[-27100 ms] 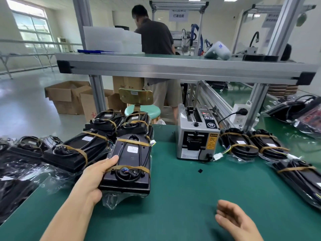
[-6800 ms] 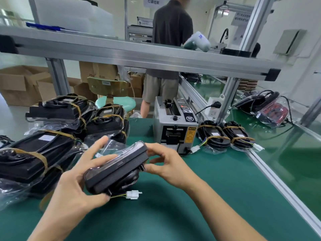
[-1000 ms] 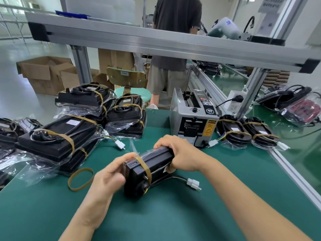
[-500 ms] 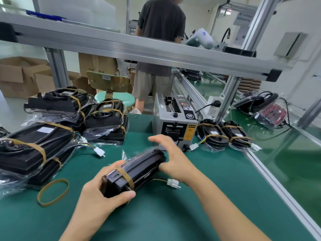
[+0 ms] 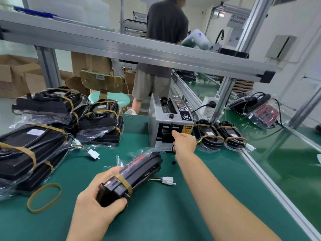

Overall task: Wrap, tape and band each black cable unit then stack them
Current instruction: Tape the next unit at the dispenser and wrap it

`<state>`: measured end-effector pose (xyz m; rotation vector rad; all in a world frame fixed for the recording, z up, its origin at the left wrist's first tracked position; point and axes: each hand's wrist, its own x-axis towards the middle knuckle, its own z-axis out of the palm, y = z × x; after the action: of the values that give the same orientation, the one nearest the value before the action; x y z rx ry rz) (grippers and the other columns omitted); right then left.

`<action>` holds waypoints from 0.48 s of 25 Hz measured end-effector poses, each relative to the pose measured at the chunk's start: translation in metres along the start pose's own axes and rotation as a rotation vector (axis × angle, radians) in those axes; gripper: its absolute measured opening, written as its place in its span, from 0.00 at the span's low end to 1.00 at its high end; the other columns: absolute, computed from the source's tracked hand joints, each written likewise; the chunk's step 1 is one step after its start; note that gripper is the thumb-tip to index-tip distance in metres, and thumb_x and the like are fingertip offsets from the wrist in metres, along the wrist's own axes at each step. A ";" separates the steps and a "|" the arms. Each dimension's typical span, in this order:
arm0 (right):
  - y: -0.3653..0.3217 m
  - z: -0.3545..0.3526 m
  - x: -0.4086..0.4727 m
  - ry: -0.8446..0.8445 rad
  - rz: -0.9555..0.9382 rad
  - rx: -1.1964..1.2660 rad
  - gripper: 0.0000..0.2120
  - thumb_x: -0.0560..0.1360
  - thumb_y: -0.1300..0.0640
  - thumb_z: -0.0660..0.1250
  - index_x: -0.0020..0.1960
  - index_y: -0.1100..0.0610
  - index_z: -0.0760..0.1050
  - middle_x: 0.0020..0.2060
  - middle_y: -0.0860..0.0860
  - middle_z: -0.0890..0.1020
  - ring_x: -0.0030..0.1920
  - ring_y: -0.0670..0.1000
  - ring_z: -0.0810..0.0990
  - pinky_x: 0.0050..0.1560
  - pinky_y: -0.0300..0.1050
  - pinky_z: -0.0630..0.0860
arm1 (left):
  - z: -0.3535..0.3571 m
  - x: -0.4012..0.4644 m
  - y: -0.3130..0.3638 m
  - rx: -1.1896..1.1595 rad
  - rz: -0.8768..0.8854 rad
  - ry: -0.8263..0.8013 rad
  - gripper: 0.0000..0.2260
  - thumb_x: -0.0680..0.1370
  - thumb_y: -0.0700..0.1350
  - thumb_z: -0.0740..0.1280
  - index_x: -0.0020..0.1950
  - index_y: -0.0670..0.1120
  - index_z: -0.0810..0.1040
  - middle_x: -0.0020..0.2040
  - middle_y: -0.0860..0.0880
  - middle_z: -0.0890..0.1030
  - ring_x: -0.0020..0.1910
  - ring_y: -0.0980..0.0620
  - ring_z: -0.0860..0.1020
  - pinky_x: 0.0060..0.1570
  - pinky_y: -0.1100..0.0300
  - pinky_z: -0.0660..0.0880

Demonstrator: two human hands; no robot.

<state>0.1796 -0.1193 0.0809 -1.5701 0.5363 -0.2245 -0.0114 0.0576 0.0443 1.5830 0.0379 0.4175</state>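
The left hand point(image 5: 94, 208) curls round the near end of a boxy black cable unit point(image 5: 132, 176) in crinkled clear film, one tan rubber band point(image 5: 123, 184) round it, held tilted over the middle of the green matte worktop point(image 5: 156, 214). The right hand point(image 5: 184, 142) reaches to the grey metal tape dispenser's point(image 5: 169, 126) mouth, fingers hidden. One loose band point(image 5: 44, 197) lies flat near the left edge, beside stacked banded units point(image 5: 31, 148); two more point(image 5: 220, 134) lie right of the dispenser
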 end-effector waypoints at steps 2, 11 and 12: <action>-0.004 0.002 0.004 0.039 0.055 0.036 0.07 0.73 0.56 0.73 0.43 0.60 0.80 0.38 0.56 0.77 0.39 0.54 0.71 0.41 0.48 0.70 | 0.006 -0.005 0.003 0.034 0.034 0.032 0.28 0.55 0.37 0.72 0.50 0.60 0.82 0.47 0.52 0.84 0.43 0.55 0.81 0.45 0.70 0.75; -0.017 0.006 0.000 0.001 0.243 0.166 0.14 0.72 0.61 0.72 0.37 0.58 0.66 0.31 0.52 0.69 0.25 0.51 0.65 0.16 0.40 0.63 | 0.006 -0.008 0.003 0.050 0.032 0.026 0.27 0.56 0.37 0.71 0.51 0.59 0.81 0.46 0.52 0.83 0.43 0.54 0.80 0.43 0.69 0.74; -0.018 0.005 -0.003 -0.038 0.221 0.135 0.14 0.73 0.60 0.70 0.36 0.56 0.65 0.32 0.50 0.69 0.27 0.50 0.66 0.15 0.39 0.66 | 0.006 -0.008 0.003 0.044 0.028 0.023 0.27 0.57 0.37 0.71 0.51 0.60 0.81 0.46 0.52 0.83 0.42 0.54 0.80 0.42 0.69 0.74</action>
<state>0.1824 -0.1139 0.0991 -1.3696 0.6468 -0.0619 -0.0178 0.0493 0.0454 1.6238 0.0429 0.4594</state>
